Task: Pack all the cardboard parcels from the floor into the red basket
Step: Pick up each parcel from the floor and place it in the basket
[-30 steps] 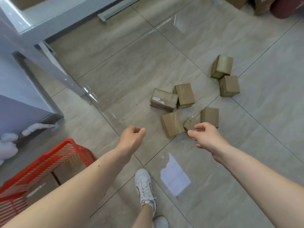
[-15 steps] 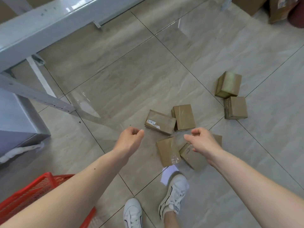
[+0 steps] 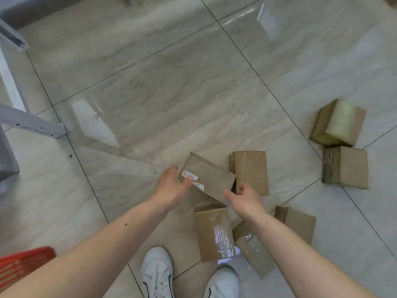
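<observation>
Several brown cardboard parcels lie on the tiled floor. A flat labelled parcel (image 3: pixel 211 177) sits in the middle. My left hand (image 3: pixel 171 188) is open at its left end, fingers touching the label. My right hand (image 3: pixel 245 200) is open at its near right corner, fingers curled and not closed on it. A taped parcel (image 3: pixel 250 171) lies just right of it. Three more parcels (image 3: pixel 213 232) (image 3: pixel 253 248) (image 3: pixel 297 222) lie near my feet, partly under my right arm. Two boxes (image 3: pixel 341 122) (image 3: pixel 348 167) rest at far right. Only a corner of the red basket (image 3: pixel 19 263) shows at bottom left.
A grey metal frame leg (image 3: pixel 32 125) and upright stand at the left edge. My white shoes (image 3: pixel 158 274) are planted at the bottom, by a white paper scrap (image 3: pixel 227 258). Glossy beige tiles stretch ahead and to the upper right.
I have stepped closer and bent down; the parcels look larger and the basket has slid to the corner. Both hands have reached forward onto the ends of the labelled parcel.
</observation>
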A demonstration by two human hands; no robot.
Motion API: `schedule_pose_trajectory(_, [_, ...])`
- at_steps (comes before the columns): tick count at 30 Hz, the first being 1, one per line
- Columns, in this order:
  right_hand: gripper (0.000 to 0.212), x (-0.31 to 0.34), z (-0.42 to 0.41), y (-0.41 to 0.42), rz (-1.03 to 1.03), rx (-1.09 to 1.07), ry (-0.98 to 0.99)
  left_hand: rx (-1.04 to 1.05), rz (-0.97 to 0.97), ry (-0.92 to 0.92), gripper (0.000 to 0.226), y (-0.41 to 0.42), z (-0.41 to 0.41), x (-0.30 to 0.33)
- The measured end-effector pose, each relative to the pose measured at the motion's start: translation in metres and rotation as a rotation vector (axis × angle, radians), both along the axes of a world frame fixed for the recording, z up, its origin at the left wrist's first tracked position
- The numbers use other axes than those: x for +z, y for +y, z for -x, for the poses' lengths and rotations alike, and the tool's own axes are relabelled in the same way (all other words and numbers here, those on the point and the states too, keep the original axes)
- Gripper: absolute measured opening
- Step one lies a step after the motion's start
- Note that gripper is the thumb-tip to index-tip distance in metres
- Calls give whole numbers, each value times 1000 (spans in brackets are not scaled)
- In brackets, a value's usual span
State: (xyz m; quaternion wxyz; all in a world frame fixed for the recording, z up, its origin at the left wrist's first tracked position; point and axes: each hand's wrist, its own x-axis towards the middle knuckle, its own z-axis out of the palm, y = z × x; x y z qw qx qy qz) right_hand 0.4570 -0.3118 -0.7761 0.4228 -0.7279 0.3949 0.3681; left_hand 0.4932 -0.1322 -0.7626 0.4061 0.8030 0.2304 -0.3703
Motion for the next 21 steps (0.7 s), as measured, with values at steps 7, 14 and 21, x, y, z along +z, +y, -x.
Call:
schedule_pose_trajectory(7, [51, -78, -9, 5, -23, -63, 31, -4, 21, -2, 32, -11, -18, -82])
schedule_pose_trajectory(14, [45, -66, -11, 9, -65, -111, 19, 32, 17, 64, 78, -6, -13, -92])
schedule_pose_trajectory(21, [49, 23, -16, 28, -49, -84, -61, 245, 67, -40, 48, 22, -2, -3])
